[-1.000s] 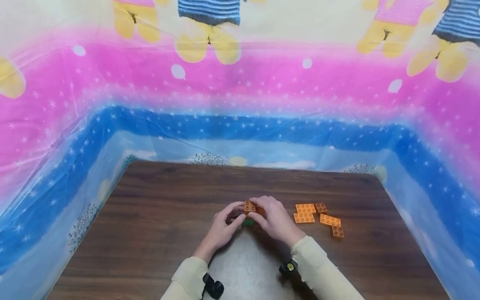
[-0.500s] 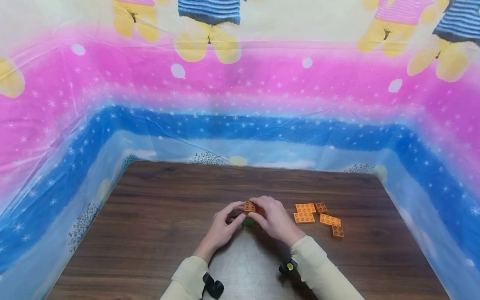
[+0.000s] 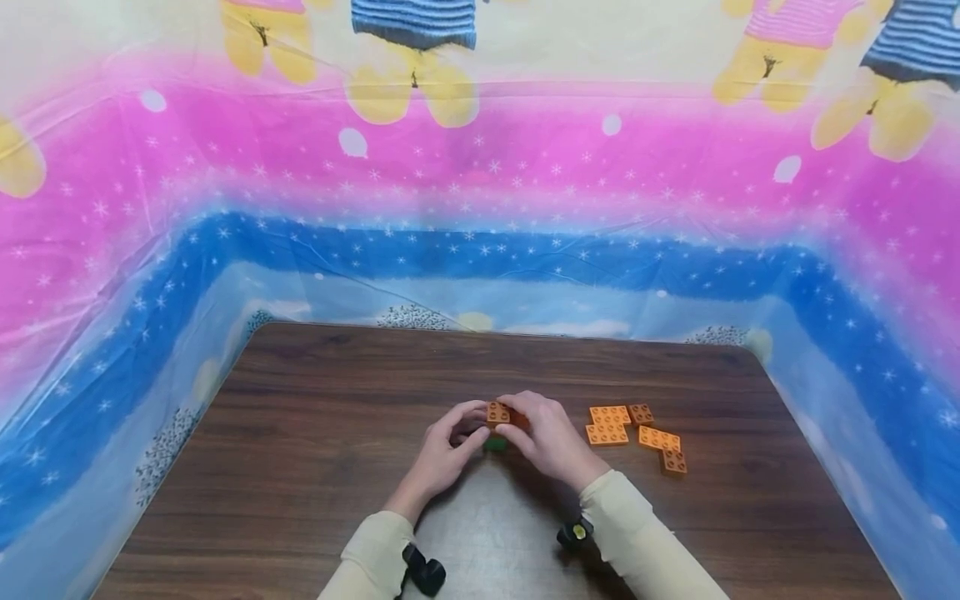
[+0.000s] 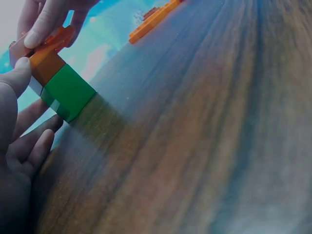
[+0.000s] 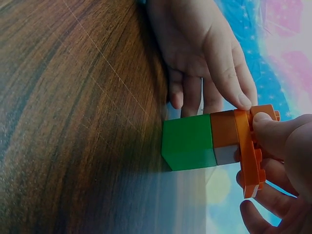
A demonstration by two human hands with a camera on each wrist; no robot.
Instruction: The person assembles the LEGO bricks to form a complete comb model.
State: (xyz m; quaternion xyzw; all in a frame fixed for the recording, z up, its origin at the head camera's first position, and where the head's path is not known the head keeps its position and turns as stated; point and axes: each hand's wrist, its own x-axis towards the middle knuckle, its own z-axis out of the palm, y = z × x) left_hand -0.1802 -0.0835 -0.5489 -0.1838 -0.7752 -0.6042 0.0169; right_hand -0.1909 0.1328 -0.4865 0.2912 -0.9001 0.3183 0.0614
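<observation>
Hold on the block stack [image 3: 498, 412] from both sides

Nearest the viewer, behind the hands, are two pale sleeves [image 3: 375, 554], each with a black device [image 3: 430, 577] at the wrist. The left hand [image 3: 442, 454] grips the upper stack, thumb on the near side and fingers behind, presumably to steady it. The right hand [image 3: 551, 437] pinches the top, likely to support the overhanging flat brick [image 5: 250, 168].

The block stack stands upright between the hands, apparently resting on the table [image 3: 337, 392]. Appearance, base to top: a glossy green block [image 5: 187, 139]; an orange block [image 5: 224, 127], with a pale patch alongside that may be glare or another piece; the flat brick, also orange, extending toward the right hand; a small orange block [image 5: 268, 109], studs upward.

Five loose orange bricks [image 3: 658, 438] lie to the right of the right hand, probably set aside for working room. Beyond both hands hangs a printed cloth [image 3: 480, 258].
</observation>
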